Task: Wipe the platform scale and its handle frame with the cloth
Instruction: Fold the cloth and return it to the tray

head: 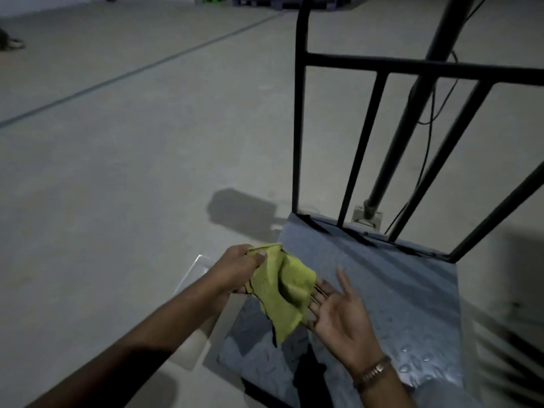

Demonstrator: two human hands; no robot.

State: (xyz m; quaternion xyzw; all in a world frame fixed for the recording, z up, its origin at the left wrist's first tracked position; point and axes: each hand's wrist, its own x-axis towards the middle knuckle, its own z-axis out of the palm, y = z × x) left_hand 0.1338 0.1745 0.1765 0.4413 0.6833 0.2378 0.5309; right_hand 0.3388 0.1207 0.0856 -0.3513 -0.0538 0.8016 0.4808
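A yellow-green cloth point(281, 287) hangs crumpled above the near left part of the platform scale point(412, 293), a grey chequer-plate deck on the floor. My left hand point(240, 269) pinches the cloth's upper corner between thumb and fingers. My right hand point(338, 310) is palm up with fingers spread, and its fingertips touch the cloth's lower right edge. The black handle frame point(371, 64) rises from the deck's far edge, with a top rail and slanted bars. A bracelet sits on my right wrist.
A dark pole point(412, 107) slants up from a bracket behind the frame, with a thin black cable point(432, 113) hanging beside it. Grey concrete floor spreads to the left, crossed by a dark line point(138, 69). A pallet and dark objects stand far off.
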